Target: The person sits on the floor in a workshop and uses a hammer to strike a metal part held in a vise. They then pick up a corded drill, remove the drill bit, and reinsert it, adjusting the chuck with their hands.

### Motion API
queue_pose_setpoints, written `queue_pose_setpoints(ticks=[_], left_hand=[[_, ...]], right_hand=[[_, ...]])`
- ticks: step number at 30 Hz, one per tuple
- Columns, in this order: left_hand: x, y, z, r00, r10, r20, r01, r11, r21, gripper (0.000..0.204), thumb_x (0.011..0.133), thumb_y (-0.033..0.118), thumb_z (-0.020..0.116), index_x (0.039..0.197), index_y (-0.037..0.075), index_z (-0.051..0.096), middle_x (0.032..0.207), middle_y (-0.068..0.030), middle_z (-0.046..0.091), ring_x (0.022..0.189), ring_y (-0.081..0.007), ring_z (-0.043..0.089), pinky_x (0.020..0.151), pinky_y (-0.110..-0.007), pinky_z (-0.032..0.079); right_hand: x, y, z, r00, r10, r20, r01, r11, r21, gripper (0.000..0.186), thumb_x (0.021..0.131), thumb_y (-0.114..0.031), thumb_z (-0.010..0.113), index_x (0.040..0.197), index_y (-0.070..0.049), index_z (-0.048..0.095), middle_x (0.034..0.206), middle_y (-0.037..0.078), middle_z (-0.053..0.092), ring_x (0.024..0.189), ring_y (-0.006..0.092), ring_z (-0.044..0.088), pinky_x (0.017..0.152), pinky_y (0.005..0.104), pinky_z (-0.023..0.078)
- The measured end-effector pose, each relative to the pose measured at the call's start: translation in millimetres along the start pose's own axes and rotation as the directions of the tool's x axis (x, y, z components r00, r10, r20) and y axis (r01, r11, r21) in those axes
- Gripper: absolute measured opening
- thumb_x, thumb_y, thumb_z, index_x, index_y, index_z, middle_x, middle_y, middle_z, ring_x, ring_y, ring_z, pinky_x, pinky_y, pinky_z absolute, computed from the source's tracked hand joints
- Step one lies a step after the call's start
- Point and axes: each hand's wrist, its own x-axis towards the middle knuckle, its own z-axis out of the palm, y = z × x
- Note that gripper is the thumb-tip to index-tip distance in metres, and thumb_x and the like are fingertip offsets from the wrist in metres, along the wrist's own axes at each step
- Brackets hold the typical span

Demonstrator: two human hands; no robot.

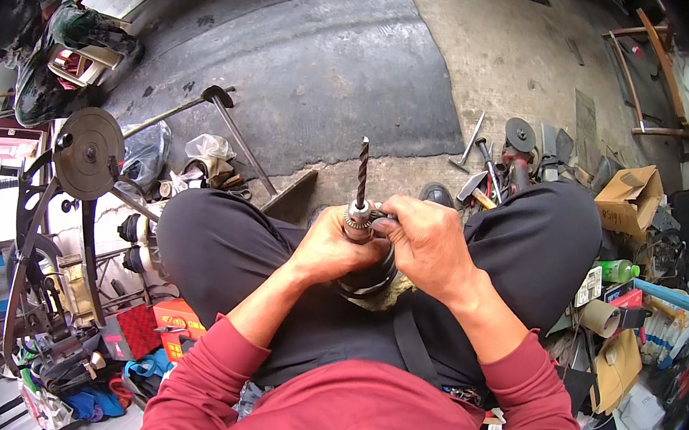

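Note:
Between my knees a power drill (370, 283) points away from me, a dark twist bit (361, 174) standing up from its silver toothed chuck (357, 221). My left hand (329, 246) is wrapped around the drill just below the chuck. My right hand (420, 243) pinches a small metal piece at the chuck's right side, apparently a chuck key (381, 214), mostly hidden by my fingers. Much of the drill's body is behind my hands.
A machine with a round disc (87, 152) is at left, beside a metal stand (241, 140). Beyond my right knee lie hammers (486, 186) and an angle grinder (520, 157). A cardboard box (626, 200), green bottle (618, 271) and piled clutter sit at right; wooden frames stand farther back.

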Motion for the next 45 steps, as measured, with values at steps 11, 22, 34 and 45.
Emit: queue_pose_setpoints(ticks=[11, 22, 34, 45], left_hand=[[4, 9, 0, 0.991, 0.041, -0.126, -0.057, 0.991, -0.124, 0.008, 0.086, 0.001, 0.072, 0.091, 0.005, 0.067, 0.077, 0.0058, 0.062, 0.069, -0.0034, 0.055, 0.06, -0.023, 0.044], [2, 4, 5, 0.997, 0.07, -0.017, -0.071, 0.996, -0.044, 0.007, 0.086, -0.001, 0.069, 0.089, 0.005, 0.068, 0.08, 0.0048, 0.067, 0.074, -0.0036, 0.057, 0.065, -0.024, 0.046], [2, -1, 2, 0.998, 0.038, -0.043, -0.04, 0.998, -0.054, 0.006, 0.085, 0.001, 0.072, 0.087, 0.005, 0.067, 0.08, 0.0083, 0.062, 0.077, -0.0023, 0.053, 0.065, -0.024, 0.046], [7, -11, 9, 0.99, 0.086, -0.109, -0.085, 0.996, 0.015, 0.024, 0.085, 0.029, 0.086, 0.092, 0.01, 0.073, 0.073, 0.0064, 0.062, 0.071, -0.0046, 0.051, 0.062, -0.029, 0.047]], right_hand=[[4, 3, -7, 0.855, 0.423, 0.301, -0.518, 0.662, 0.541, 0.035, 0.108, -0.028, 0.057, 0.089, -0.002, 0.07, 0.066, 0.0, 0.063, 0.057, 0.0058, 0.052, 0.053, 0.0237, 0.04], [12, 1, -15, 0.738, 0.398, 0.545, -0.675, 0.412, 0.612, 0.044, 0.107, -0.041, 0.058, 0.084, -0.005, 0.07, 0.062, -0.001, 0.059, 0.053, 0.0055, 0.049, 0.051, 0.0228, 0.037], [8, -6, -8, 0.999, -0.038, -0.015, 0.037, 0.998, -0.041, 0.013, 0.089, -0.009, 0.072, 0.1, -0.003, 0.07, 0.087, 0.016, 0.067, 0.08, 0.04, 0.065, 0.069, 0.0444, 0.051], [5, -3, -13, 0.984, 0.168, -0.063, -0.166, 0.985, 0.046, 0.013, 0.089, -0.006, 0.067, 0.098, 0.003, 0.07, 0.089, 0.02, 0.068, 0.082, 0.0386, 0.066, 0.072, 0.0417, 0.051]])
